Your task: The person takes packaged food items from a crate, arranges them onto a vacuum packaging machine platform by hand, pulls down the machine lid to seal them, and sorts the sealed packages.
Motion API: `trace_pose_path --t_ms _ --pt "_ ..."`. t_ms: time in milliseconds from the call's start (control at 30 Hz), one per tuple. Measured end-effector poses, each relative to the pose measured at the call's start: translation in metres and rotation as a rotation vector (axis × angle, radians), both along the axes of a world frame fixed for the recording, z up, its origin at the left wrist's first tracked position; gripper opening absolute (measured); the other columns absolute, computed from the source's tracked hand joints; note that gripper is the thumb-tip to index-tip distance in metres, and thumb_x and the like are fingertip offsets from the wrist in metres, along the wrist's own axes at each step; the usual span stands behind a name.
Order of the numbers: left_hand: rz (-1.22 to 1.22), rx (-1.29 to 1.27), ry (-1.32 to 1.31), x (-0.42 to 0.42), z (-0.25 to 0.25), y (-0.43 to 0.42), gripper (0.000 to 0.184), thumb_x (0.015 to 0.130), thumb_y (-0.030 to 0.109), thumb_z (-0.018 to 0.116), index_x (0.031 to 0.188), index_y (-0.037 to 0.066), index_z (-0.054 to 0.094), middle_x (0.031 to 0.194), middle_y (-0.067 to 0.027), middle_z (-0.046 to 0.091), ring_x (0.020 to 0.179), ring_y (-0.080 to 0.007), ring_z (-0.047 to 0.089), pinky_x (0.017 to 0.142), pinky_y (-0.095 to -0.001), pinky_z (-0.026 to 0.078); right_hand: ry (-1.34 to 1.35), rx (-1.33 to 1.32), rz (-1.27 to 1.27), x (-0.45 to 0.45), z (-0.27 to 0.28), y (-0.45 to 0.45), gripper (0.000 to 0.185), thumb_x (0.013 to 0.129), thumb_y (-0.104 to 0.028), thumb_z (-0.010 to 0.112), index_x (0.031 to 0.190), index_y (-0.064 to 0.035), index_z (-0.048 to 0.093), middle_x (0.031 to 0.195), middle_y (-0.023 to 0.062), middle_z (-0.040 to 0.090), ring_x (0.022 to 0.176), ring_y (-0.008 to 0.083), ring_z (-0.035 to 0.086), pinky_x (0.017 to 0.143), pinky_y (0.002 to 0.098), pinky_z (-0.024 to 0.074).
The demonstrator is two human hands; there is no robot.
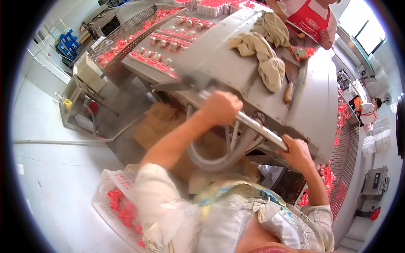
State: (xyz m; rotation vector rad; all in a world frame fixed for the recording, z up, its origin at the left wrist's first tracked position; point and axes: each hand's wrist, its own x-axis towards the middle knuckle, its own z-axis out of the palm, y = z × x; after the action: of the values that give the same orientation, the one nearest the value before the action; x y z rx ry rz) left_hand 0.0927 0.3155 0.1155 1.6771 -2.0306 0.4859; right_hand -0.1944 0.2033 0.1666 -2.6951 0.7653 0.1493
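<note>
My left hand [221, 107] is wrapped round the left end of a metal bar handle [259, 127] at the front of a large steel machine lid [211, 55]. Round the right end of the same bar my right hand [295, 152] is closed. On the lid lie crumpled beige cloths [270, 69], a tool with a wooden handle [289, 92] and a red packet [301, 52]. Left of the lid, rows of red-and-clear packs [168, 42] rest on a steel surface. A clear hose [211, 162] loops beneath the bar.
Across the lid stands a person in a red apron [310, 21]. A white basket [103, 202] with red packets is at lower left. Perforated metal troughs [114, 57] with red packets flank the machine. Brown cardboard [156, 126] lies on the floor below.
</note>
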Motion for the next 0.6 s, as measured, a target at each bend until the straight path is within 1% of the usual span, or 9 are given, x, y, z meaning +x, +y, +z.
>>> trace_pose_path --t_ms 67,200,233,300,367,400,500,533,600 --pt "-0.043 0.049 0.063 -0.026 -0.027 -0.005 0.017 0.058 0.018 0.065 0.059 0.011 0.050 0.059 -0.0069 0.054 0.057 -0.0271 0.058 0.050 -0.0389 0.046 -0.016 0.041 -0.056 -0.025 -0.032 -0.005 0.033 0.073 -0.027 0.075 0.090 -0.0070 0.056 0.072 0.0171 0.061 0.074 0.0395 0.060 0.064 0.0473 0.0449" --pt "-0.050 0.112 0.159 -0.058 -0.088 -0.014 0.014 0.057 0.017 0.063 0.058 0.011 0.050 0.059 -0.0068 0.054 0.058 -0.0270 0.058 0.052 -0.0377 0.046 0.084 0.111 -0.114 -0.050 -0.085 -0.015 0.035 0.071 -0.027 0.076 0.093 -0.0059 0.059 0.077 0.0165 0.064 0.078 0.0371 0.062 0.067 0.0453 0.0470" --pt "-0.040 0.137 0.164 -0.063 -0.100 -0.015 0.013 0.056 0.017 0.062 0.058 0.011 0.050 0.059 -0.0068 0.054 0.058 -0.0270 0.058 0.052 -0.0376 0.046 0.080 0.134 -0.137 -0.056 -0.098 -0.017 0.036 0.071 -0.030 0.075 0.093 -0.0062 0.060 0.078 0.0165 0.064 0.079 0.0367 0.062 0.068 0.0456 0.0469" --pt "-0.016 0.159 0.189 -0.073 -0.117 -0.016 0.012 0.056 0.016 0.061 0.059 0.011 0.051 0.059 -0.0067 0.053 0.058 -0.0268 0.057 0.052 -0.0374 0.046 0.111 0.160 -0.172 -0.062 -0.122 -0.021 0.038 0.071 -0.034 0.075 0.092 -0.0066 0.062 0.078 0.0161 0.065 0.080 0.0366 0.062 0.069 0.0455 0.0475" --pt "0.013 0.145 0.228 -0.078 -0.123 -0.019 0.010 0.055 0.015 0.060 0.059 0.011 0.051 0.059 -0.0065 0.053 0.057 -0.0266 0.057 0.051 -0.0374 0.045 0.142 0.167 -0.213 -0.059 -0.131 -0.021 0.037 0.071 -0.037 0.074 0.089 -0.0068 0.063 0.078 0.0157 0.065 0.079 0.0363 0.063 0.070 0.0452 0.0485" --pt "-0.003 0.161 0.226 -0.078 -0.124 -0.018 0.012 0.060 0.017 0.062 0.059 0.011 0.052 0.058 -0.0061 0.052 0.057 -0.0258 0.056 0.051 -0.0374 0.044 0.163 0.143 -0.228 -0.058 -0.133 -0.019 0.033 0.071 -0.036 0.072 0.087 -0.0075 0.065 0.078 0.0159 0.065 0.080 0.0360 0.063 0.071 0.0449 0.0494" --pt "0.001 0.079 0.298 -0.080 -0.119 -0.019 0.018 0.066 0.021 0.065 0.059 0.011 0.051 0.058 -0.0054 0.051 0.057 -0.0251 0.055 0.052 -0.0370 0.044 0.128 0.123 -0.240 -0.060 -0.142 -0.020 0.033 0.071 -0.036 0.073 0.079 -0.0060 0.063 0.073 0.0168 0.064 0.074 0.0382 0.061 0.065 0.0452 0.0483" --pt "-0.003 0.116 0.277 -0.079 -0.127 -0.020 0.023 0.069 0.026 0.066 0.060 0.012 0.051 0.060 -0.0045 0.051 0.059 -0.0238 0.056 0.053 -0.0360 0.044 0.140 0.091 -0.237 -0.060 -0.146 -0.021 0.030 0.070 -0.033 0.072 0.077 -0.0054 0.062 0.070 0.0178 0.063 0.072 0.0392 0.061 0.064 0.0460 0.0481" --pt "-0.013 0.138 0.285 -0.080 -0.133 -0.022 0.023 0.068 0.025 0.067 0.060 0.012 0.050 0.062 -0.0044 0.052 0.062 -0.0236 0.056 0.054 -0.0354 0.044 0.117 0.069 -0.236 -0.060 -0.147 -0.021 0.027 0.068 -0.029 0.071 0.077 -0.0054 0.062 0.069 0.0185 0.062 0.071 0.0396 0.060 0.064 0.0464 0.0479"
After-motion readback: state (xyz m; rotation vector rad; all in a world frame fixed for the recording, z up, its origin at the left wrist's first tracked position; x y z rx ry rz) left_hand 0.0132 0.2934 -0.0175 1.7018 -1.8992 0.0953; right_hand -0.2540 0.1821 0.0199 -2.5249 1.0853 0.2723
